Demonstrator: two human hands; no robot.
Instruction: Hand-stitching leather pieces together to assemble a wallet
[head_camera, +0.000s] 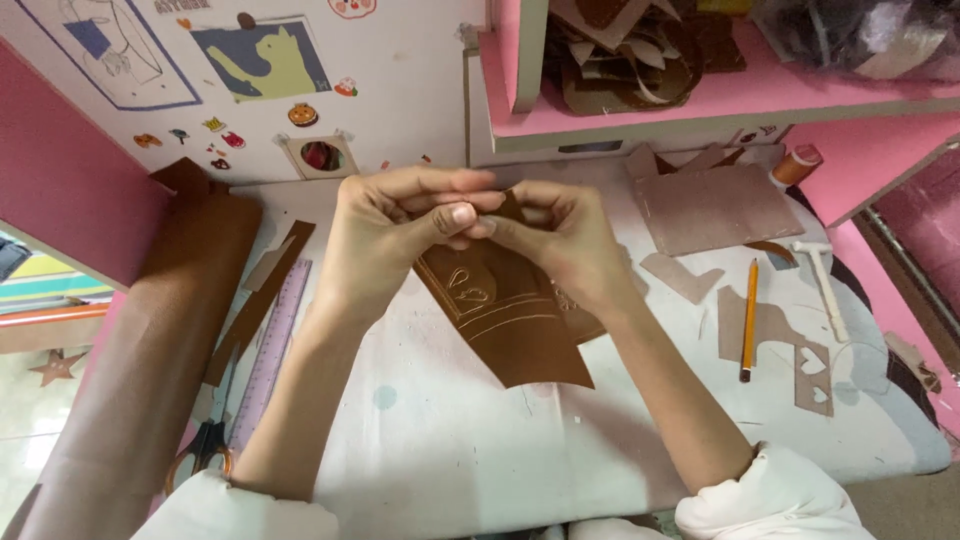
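Note:
Both my hands are raised over the middle of a white table (440, 440). My left hand (395, 235) and my right hand (560, 235) pinch the top edge of a brown leather piece (510, 320) between thumbs and fingers. The piece hangs down toward me and bears scratched lines and small curved outlines. A second brown piece (580, 322) peeks out behind it, under my right wrist.
A large brown leather roll (150, 350) lies at the left, with a purple ruler (270, 350) and scissors (200, 450) beside it. To the right lie brown scraps (710, 205), a cut-out template (775, 340), a yellow pencil (748, 320), a white tool (825, 285) and an orange spool (797, 165). Pink shelves (700, 100) stand behind.

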